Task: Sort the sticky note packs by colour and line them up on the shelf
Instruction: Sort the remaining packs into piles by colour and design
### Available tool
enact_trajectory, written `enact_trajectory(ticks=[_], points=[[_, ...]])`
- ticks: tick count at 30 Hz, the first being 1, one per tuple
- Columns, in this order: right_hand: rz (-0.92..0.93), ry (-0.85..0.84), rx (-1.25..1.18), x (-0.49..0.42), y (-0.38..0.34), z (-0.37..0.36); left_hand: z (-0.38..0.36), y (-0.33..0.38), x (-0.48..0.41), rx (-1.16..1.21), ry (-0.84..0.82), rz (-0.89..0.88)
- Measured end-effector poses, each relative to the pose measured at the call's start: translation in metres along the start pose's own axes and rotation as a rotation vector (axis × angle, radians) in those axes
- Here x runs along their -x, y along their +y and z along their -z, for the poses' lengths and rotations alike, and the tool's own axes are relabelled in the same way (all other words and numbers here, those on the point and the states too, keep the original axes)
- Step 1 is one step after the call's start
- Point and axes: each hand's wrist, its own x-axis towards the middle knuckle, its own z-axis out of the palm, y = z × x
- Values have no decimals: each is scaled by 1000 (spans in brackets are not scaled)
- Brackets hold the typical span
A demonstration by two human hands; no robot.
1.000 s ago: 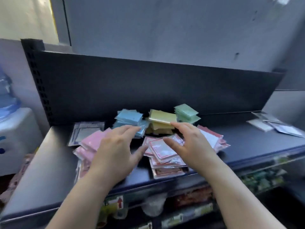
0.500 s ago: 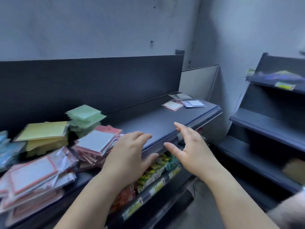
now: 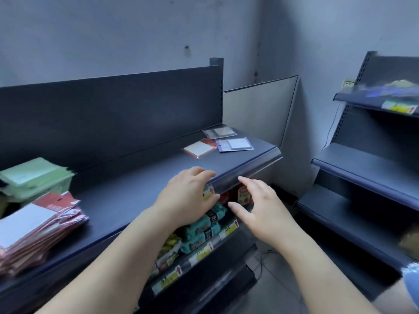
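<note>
Hands are nearest, both bare and holding nothing. The left hand point(image 3: 186, 196) hangs over the front lip of the long dark blue-grey metal shelf point(image 3: 136, 191), fingers loose and a little bent. I cannot tell if it touches the lip. The right hand point(image 3: 260, 209) is just beside it on the right, out past the lip, fingers spread and nearly straight.

Under the hands is a lower shelf point(image 3: 190, 262) full of teal snack bags point(image 3: 199, 230), with yellow and white price tags point(image 3: 166, 281) along its front.

On the near left of the dark shelf sits a leaning pile of red and white sticky note packs point(image 3: 34, 230) in clear wrap. Just behind it is a pile of soft green sticky note packs point(image 3: 34, 177). Both piles are well apart from the hands, with bare shelf between.

At the far right end of the shelf lie three flat packs, close together. The nearest is a white pack with a red edge point(image 3: 199, 148). Just right of it is a pack with a blue edge point(image 3: 234, 144), and behind those is a grey see-through pack point(image 3: 218, 132).

A dark back panel point(image 3: 113, 114) stands up behind the shelf, with a grey wall point(image 3: 136, 30) behind that. Far right is another dark shelf rack point(image 3: 367, 168), with blurry things on its top level.
</note>
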Motion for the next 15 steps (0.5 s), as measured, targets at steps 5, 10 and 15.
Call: enact_trajectory(ticks=[5,10,15], points=[[-29,-6,19,-48,37,10,-7,-13,-80,-100,-151,57],[-57,-64,71,-110,70,22,-23,-44,-160,-129,-248,162],[-41,-150,165,-177,101,23,-51,-73,-225,-158,-350,235]])
